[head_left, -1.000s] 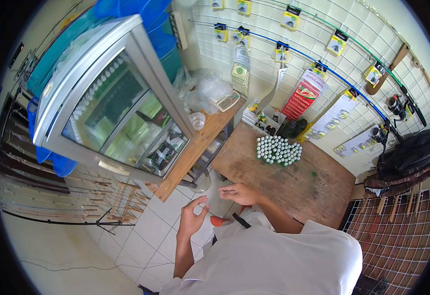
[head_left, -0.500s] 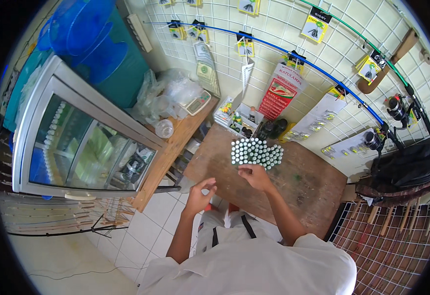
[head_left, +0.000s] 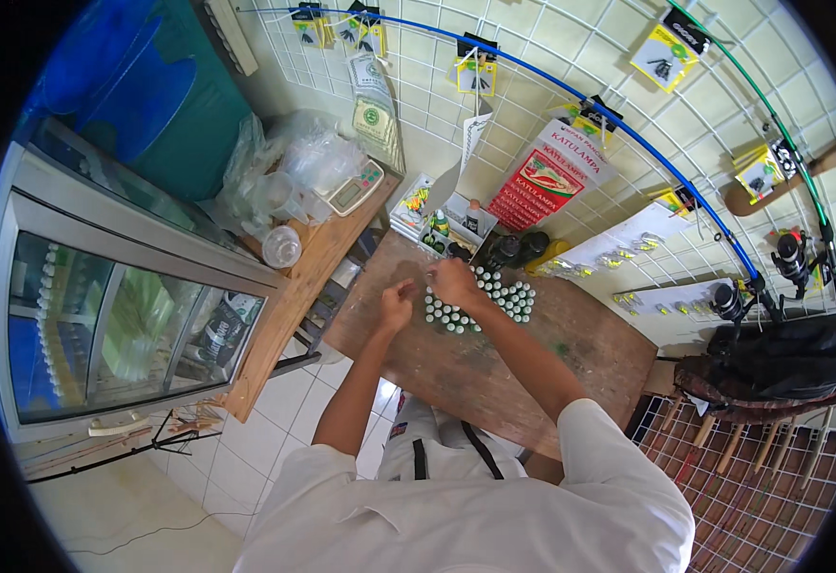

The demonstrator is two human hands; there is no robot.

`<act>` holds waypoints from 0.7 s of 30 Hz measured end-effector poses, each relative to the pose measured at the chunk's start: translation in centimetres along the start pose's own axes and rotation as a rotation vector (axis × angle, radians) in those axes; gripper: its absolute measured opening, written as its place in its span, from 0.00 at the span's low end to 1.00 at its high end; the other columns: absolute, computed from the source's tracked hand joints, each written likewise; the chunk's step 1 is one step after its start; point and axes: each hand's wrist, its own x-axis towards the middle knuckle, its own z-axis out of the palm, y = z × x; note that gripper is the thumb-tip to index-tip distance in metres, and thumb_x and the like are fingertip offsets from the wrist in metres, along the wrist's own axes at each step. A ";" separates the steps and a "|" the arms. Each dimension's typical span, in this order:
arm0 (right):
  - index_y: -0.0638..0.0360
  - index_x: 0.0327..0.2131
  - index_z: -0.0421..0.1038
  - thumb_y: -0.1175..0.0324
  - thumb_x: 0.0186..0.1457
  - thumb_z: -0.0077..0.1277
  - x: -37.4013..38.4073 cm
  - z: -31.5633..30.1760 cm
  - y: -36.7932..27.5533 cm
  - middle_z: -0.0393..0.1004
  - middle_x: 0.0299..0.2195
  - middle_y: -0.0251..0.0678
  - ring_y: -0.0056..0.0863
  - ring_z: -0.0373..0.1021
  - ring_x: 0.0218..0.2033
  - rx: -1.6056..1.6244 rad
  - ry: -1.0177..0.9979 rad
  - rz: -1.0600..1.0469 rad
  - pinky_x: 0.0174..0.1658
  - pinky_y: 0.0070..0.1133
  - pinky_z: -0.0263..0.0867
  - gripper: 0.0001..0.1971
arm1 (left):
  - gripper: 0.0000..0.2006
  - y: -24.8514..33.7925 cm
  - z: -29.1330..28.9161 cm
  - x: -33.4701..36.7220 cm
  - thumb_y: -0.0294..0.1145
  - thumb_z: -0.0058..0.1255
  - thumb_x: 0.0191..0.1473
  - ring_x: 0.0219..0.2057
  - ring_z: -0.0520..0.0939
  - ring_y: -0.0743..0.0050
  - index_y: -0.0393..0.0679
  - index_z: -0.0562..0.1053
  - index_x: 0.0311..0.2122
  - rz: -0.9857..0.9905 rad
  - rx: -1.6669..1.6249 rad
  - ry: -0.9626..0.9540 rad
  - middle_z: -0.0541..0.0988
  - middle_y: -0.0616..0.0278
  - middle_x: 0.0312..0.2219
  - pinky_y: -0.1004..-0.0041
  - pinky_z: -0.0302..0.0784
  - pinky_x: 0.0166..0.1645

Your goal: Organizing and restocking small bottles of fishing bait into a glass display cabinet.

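**Bottles (head_left: 510, 300) Standing Grouped Beneath Right Hand (head_left: 452, 284)**

Remotely, I am holding my left hand (head_left: 398, 305) just beside it; whether either is pinching anything, I cannot tell. The grouping is looking done; what remains is not showing.

A head-worn fisheye camera is looking steeply down past the wearer's white shirt (head_left: 475, 506).
It is facing forward too, sitting closest to the shirt, framing the left hand (head_left: 397, 306) and right hand (head_left: 453, 284) mid-picture above the table (head_left: 609, 353), and bending the wall grid (head_left: 561, 43) toward its rim.
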 end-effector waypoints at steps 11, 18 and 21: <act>0.64 0.36 0.80 0.70 0.54 0.49 3.6 3.2 -1.0 0.80 0.36 0.52 0.47 0.78 0.40 -0.423 -0.169 -0.032 0.45 0.36 0.75 0.12 | 0.25 -1.3 2.6 2.1 0.08 0.35 0.48 0.47 0.82 0.64 0.25 0.70 0.53 -0.055 -0.165 0.012 0.80 0.48 0.46 0.71 0.76 0.53; 0.62 0.36 0.80 0.66 0.55 0.52 3.9 4.1 -0.8 0.79 0.38 0.53 0.45 0.78 0.43 -0.473 -0.169 -0.056 0.46 0.35 0.75 0.12 | 0.22 -1.1 1.7 2.4 0.09 0.36 0.50 0.47 0.82 0.64 0.25 0.72 0.51 -0.067 -0.261 0.059 0.80 0.49 0.45 0.71 0.75 0.52; 0.63 0.36 0.79 0.67 0.52 0.54 4.4 3.8 -0.8 0.79 0.37 0.52 0.46 0.78 0.42 -0.437 -0.170 -0.020 0.45 0.36 0.75 0.11 | 0.20 -3.2 2.0 3.0 0.11 0.39 0.52 0.48 0.82 0.64 0.26 0.72 0.51 -0.048 -0.282 0.064 0.80 0.48 0.46 0.72 0.75 0.52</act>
